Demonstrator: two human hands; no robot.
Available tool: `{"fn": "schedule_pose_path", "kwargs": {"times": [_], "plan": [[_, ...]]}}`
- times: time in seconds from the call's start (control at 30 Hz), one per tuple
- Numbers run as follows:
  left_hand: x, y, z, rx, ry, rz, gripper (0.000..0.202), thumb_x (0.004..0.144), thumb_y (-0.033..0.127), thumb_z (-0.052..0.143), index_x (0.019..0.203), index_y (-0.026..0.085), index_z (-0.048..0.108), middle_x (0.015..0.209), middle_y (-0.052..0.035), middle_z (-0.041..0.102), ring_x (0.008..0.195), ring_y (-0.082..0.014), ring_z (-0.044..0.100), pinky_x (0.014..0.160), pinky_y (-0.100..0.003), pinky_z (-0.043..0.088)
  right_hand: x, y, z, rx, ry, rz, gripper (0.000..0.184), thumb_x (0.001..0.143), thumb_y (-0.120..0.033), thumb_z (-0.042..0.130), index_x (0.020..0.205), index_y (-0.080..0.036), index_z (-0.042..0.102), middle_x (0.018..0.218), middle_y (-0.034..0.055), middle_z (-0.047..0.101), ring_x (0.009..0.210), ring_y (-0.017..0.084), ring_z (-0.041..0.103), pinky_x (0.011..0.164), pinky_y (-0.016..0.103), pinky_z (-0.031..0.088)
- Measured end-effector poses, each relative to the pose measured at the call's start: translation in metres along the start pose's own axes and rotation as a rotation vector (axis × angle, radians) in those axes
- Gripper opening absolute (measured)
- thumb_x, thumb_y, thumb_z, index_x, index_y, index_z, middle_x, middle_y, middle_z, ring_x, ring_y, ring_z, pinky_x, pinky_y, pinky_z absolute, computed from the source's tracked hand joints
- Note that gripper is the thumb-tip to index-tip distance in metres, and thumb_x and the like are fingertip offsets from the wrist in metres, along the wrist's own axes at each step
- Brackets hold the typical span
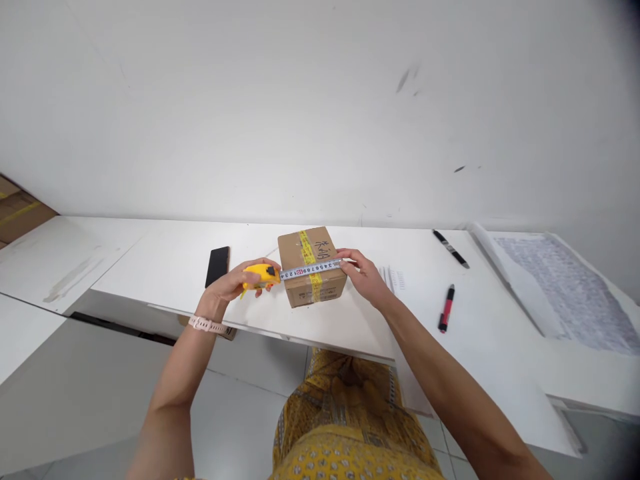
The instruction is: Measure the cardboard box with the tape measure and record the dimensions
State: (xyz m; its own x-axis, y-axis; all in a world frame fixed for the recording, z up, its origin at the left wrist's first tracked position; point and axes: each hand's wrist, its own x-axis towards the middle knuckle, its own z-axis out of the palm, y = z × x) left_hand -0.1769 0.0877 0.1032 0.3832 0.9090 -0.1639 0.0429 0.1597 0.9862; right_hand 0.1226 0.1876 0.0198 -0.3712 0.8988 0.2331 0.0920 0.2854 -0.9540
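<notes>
A small brown cardboard box sealed with yellow tape stands on the white table. My left hand is closed round a yellow tape measure just left of the box. Its white blade runs across the box's top front edge. My right hand pinches the blade's end at the box's right edge.
A black phone lies left of the box. A red pen and a black pen lie to the right, beside a small printed slip. A large printed sheet covers the far right. Cardboard shows at far left.
</notes>
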Motion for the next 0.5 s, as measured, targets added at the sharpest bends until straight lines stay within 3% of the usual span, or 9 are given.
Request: {"fn": "schedule_pose_path", "kwargs": {"times": [0.13, 0.27, 0.4, 0.5], "plan": [[-0.024, -0.013, 0.034, -0.061, -0.034, -0.023, 0.061, 0.07, 0.03, 0.077, 0.128, 0.019, 0.062, 0.11, -0.0105, 0.061, 0.088, -0.0205, 0.062, 0.063, -0.026, 0.055, -0.021, -0.026, -0.015, -0.297, -0.065, -0.245, 0.015, 0.096, -0.031, 0.045, 0.094, -0.024, 0.057, 0.132, 0.0104, 0.057, 0.128, 0.029, 0.045, 0.103, 0.052, 0.039], [-0.051, -0.052, 0.08, -0.168, -0.118, -0.076, 0.072, 0.066, 0.027, 0.085, 0.133, 0.025, 0.061, 0.112, -0.0102, 0.06, 0.087, -0.021, 0.061, 0.061, -0.026, 0.055, -0.045, -0.058, -0.024, -0.435, -0.2, -0.467, 0.014, 0.1, -0.025, 0.04, 0.096, -0.025, 0.054, 0.128, 0.0098, 0.059, 0.132, 0.027, 0.044, 0.107, 0.053, 0.035], [-0.064, -0.086, 0.124, -0.404, 0.065, 0.01, 0.071, 0.064, 0.038, 0.086, 0.13, 0.024, 0.063, 0.103, -0.0092, 0.062, 0.09, -0.0242, 0.061, 0.062, -0.03, 0.058, -0.041, -0.068, -0.025, -0.324, -0.319, -0.524, 0.016, 0.102, -0.027, 0.042, 0.103, -0.027, 0.057, 0.133, 0.0069, 0.06, 0.138, 0.024, 0.043, 0.113, 0.052, 0.035], [-0.063, -0.093, 0.14, -0.458, 0.335, 0.166, 0.069, 0.064, 0.043, 0.084, 0.126, 0.02, 0.064, 0.114, -0.0131, 0.061, 0.09, -0.0252, 0.06, 0.059, -0.03, 0.058, -0.023, -0.05, -0.026, -0.167, -0.281, -0.416, 0.027, 0.101, -0.037, 0.044, 0.126, -0.032, 0.055, 0.147, 0.0063, 0.051, 0.142, 0.023, 0.04, 0.116, 0.051, 0.035]]}}
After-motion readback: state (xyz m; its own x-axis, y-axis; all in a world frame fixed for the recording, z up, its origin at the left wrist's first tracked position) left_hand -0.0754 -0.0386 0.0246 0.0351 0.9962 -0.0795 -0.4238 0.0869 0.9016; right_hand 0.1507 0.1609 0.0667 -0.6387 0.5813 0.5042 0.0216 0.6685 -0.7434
